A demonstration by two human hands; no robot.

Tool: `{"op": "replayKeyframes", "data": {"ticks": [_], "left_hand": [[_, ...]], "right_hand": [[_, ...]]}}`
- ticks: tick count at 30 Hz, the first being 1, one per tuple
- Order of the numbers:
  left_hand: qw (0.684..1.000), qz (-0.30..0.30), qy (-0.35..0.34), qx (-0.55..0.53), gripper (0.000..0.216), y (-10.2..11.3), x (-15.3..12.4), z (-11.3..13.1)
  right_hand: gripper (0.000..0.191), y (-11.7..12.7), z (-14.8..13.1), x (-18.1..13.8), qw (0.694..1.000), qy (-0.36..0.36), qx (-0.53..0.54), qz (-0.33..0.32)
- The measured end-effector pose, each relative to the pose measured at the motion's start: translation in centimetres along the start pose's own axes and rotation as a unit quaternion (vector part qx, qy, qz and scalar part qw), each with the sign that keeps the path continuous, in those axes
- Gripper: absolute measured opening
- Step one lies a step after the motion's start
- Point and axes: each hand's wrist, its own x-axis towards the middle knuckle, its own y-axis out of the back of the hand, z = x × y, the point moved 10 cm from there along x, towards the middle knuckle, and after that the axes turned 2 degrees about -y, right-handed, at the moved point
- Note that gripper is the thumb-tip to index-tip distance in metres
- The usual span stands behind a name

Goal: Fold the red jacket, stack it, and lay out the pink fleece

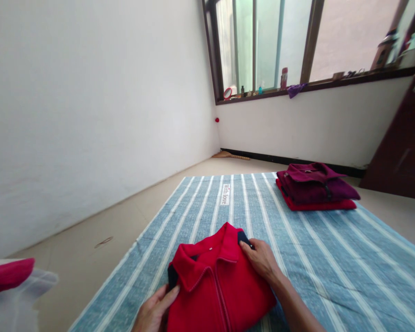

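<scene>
A folded red fleece jacket (216,281) with a collar and front zip lies on the blue striped mat (297,258) right in front of me. My left hand (155,309) presses against its left edge, thumb on the red fabric and fingers curled under the side. My right hand (261,258) rests on the jacket's upper right corner, fingers bent over the dark lining by the collar. Both hands grip the garment's sides.
A stack of two folded garments, maroon (314,182) on red, sits at the mat's far right. A red cloth in a clear bag (12,279) lies at the lower left. White walls, a windowsill with bottles (283,78) and a dark door (404,147) bound the floor.
</scene>
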Motion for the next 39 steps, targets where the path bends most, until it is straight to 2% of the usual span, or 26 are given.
{"op": "replayKeyframes", "data": {"ticks": [7,26,39], "left_hand": [[1.0,0.016,0.013,0.002,0.053,1.1,0.7,-0.7],[1.0,-0.027,0.004,-0.009,0.058,-0.2,0.2,-0.3],[1.0,-0.016,0.009,-0.007,0.058,0.1,0.4,-0.5]], "right_hand": [[0.038,0.0,0.1,-0.1,1.0,-0.005,-0.003,-0.003],[0.037,0.2,-0.1,-0.2,1.0,-0.006,-0.004,-0.005],[0.037,0.1,-0.2,-0.2,1.0,-0.002,-0.006,-0.007]]}}
